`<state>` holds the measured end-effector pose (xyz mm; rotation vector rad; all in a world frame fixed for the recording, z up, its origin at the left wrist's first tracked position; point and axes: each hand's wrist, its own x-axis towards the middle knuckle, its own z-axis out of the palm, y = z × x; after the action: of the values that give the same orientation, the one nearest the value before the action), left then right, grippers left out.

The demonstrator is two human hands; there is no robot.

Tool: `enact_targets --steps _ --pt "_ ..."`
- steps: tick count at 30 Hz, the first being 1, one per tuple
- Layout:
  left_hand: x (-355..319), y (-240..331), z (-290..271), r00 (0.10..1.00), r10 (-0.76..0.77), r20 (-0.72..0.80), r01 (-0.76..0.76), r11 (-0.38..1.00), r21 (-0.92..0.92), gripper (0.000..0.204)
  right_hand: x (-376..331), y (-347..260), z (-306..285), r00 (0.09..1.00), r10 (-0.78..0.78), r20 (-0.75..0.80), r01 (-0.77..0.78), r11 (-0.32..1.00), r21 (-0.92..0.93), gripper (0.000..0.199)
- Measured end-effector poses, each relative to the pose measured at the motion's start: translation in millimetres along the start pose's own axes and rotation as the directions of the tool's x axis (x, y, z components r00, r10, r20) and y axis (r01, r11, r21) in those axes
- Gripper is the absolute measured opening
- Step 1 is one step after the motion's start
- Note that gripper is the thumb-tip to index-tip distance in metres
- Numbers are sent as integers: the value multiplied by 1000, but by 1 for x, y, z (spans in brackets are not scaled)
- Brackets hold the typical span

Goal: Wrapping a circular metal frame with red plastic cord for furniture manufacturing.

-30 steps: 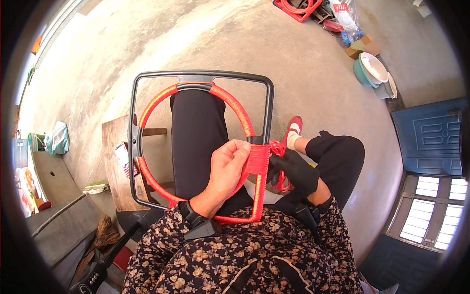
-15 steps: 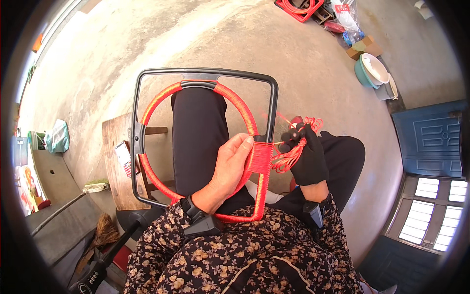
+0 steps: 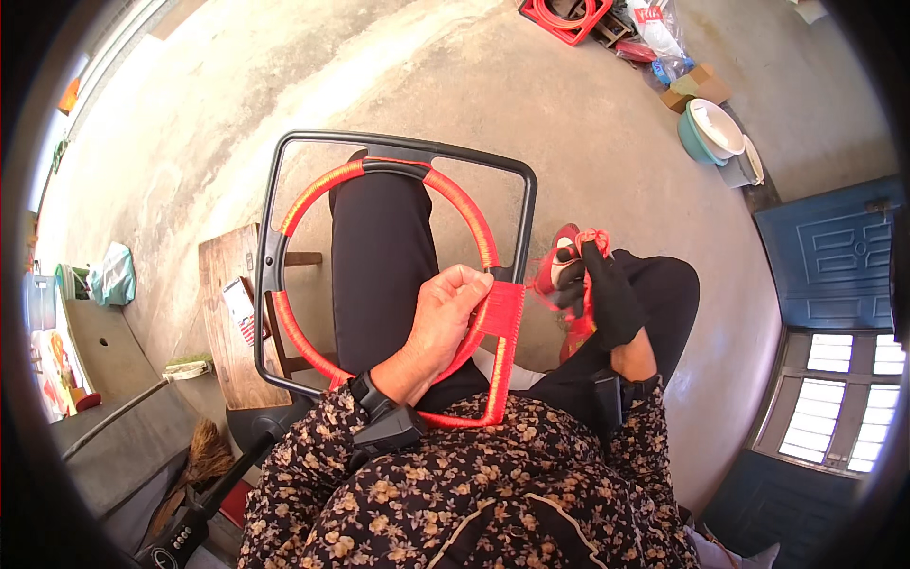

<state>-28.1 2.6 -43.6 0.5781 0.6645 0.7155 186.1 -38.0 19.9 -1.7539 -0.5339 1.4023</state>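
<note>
A black square frame (image 3: 534,209) with a round inner ring (image 3: 469,207) lies across my lap. Red cord is wound over most of the ring and over the frame's near right corner. A dense band of red winding (image 3: 504,311) joins ring and frame on the right side. My bare left hand (image 3: 439,318) is closed there, thumb and fingers pinching the ring's edge at the band. To the right of the frame, my right hand (image 3: 611,296), in a black glove with some fingertips bare, is closed round a loose bundle of red cord (image 3: 595,239), partly blurred.
A wooden stool (image 3: 223,318) with a phone-like flat item (image 3: 239,308) on it stands at my left. Basins (image 3: 713,133), a cardboard box (image 3: 697,87) and a red frame (image 3: 566,19) sit along the far right wall. A blue door (image 3: 834,261) is at right.
My right hand has moved a little right and toward me with the cord bundle, turning as it went. My left hand keeps its pinch; the frame has tilted slightly.
</note>
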Motion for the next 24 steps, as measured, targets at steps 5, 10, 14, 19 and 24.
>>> enact_targets --steps 5,10,14,19,24 --pt "-1 10 11 996 -42 -73 44 999 27 28 13 -4 -4 874 -442 -204 326 842 -429 17" --pt "0 9 8 994 86 -70 -93 989 -111 33 0 -17 68 282 -900 331 779 14 -626 22" --pt "0 5 -1 981 158 -115 -164 985 -49 28 -15 -17 67 341 -849 404 831 72 -552 18" --pt "-2 18 8 985 79 -153 -110 972 -209 15 0 9 35 931 -323 171 333 942 -32 19" --pt "3 0 0 974 194 -113 -206 973 -106 16 14 10 49 921 66 384 -14 990 -138 37"
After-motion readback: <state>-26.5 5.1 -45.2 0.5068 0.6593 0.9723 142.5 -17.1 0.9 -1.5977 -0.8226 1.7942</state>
